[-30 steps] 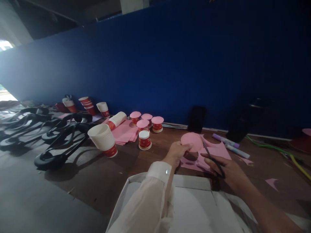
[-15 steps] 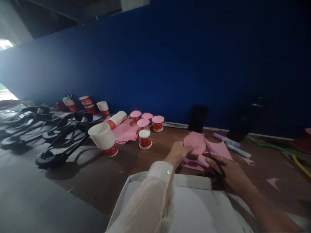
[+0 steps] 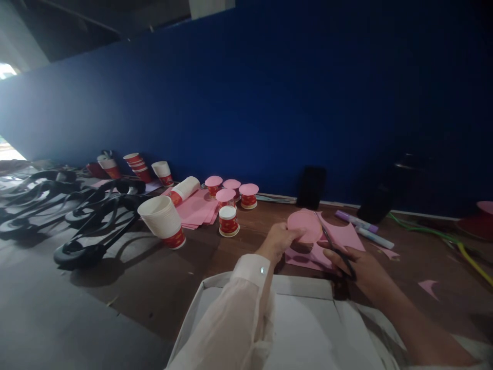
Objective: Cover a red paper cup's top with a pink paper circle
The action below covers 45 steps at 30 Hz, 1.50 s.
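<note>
Between thumb and fingers my left hand pinches a round pink paper disc. My right hand is closed around black-handled scissors, whose blades lie along the disc's right edge. Under and beside the disc are cut pink paper scraps with curved edges. To the left, several upturned red paper cups carry pink discs, such as one cup. In front of them an upturned cup has no disc on it.
A stack of white paper cups stands left, near pink sheets and black strap-like gear. Markers, a dark phone-like slab and a green-yellow cable lie right. A white box is nearest me.
The disc in my left hand has tilted slightly and shifted a little up from the scraps. The scissors stay by its right edge. The whole view has drifted slightly.
</note>
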### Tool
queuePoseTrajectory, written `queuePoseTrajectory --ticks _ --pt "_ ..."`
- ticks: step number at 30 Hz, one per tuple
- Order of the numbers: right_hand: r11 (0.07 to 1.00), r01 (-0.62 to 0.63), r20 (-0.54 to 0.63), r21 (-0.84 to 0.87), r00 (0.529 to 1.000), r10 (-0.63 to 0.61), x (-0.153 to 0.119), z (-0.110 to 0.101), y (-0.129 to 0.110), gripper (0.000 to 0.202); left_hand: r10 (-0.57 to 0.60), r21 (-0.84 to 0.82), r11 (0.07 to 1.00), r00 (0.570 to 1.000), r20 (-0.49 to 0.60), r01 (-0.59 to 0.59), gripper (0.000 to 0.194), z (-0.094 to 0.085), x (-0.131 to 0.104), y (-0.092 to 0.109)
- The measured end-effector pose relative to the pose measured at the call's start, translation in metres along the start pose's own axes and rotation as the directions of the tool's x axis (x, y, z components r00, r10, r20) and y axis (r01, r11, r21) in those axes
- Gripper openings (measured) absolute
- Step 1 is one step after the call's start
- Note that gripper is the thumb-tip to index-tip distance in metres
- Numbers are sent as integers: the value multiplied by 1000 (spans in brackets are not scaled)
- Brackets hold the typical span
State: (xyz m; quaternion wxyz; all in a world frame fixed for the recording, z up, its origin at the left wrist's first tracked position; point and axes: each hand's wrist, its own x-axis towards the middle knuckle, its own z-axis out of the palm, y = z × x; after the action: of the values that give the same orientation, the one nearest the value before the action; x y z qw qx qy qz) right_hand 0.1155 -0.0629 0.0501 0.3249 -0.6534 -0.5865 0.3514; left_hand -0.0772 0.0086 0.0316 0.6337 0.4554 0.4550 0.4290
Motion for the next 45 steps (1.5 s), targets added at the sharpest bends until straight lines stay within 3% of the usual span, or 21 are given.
queuePoseTrajectory --ticks 8,13,20,32,39,45 --pt "999 22 8 -44 1000 -22 -3 -2 -3 56 13 -28 1000 999 -33 -14 39 -1 0 1" --pt "1000 16 25 -21 1000 -15 -3 -3 -4 53 -49 -21 999 998 -48 48 34 0 -4 6" --pt "999 28 4 -26 1000 -28 -3 -2 -6 51 -26 -97 995 998 -57 21 27 1 -3 4" --pt "994 42 7 -106 999 -41 -1 -5 -1 52 -11 -82 997 994 -108 2 26 2 -10 18" --pt "989 27 0 -147 1000 -28 -3 -5 -7 45 5 -88 996 993 -117 -16 19 1 -8 15" --pt "991 46 -9 -122 999 -47 -4 -3 -9 42 43 -74 996 992 -118 -52 26 -1 -4 13"
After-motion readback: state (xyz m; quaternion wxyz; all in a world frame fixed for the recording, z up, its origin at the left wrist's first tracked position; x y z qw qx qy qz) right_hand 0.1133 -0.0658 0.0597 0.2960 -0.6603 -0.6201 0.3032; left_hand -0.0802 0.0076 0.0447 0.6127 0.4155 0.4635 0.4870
